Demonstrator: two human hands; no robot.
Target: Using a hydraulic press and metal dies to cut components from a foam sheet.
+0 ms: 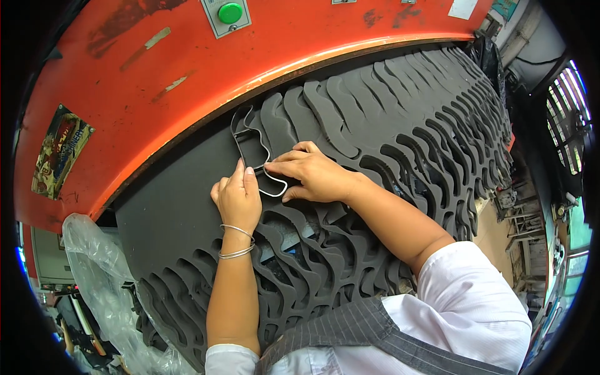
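A wavy, open metal cutting die lies on a dark grey foam sheet, its thin walls standing on the surface. With thumb and fingertips, my left hand grips the die's left wall near its lower half. My right hand holds the opposite wall, its index finger at the crossbar and its thumb by the lower curve. To the right of the die, wavy shapes are cut in the foam, some still sitting in it. Nearer to me, the sheet is a lattice of wavy holes.
Beyond the sheet rises an orange machine body with a green push button; the sheet's far edge runs beneath it. Clear plastic wrapping hangs at the left. Black plastic is bunched at the far right, near shelving.
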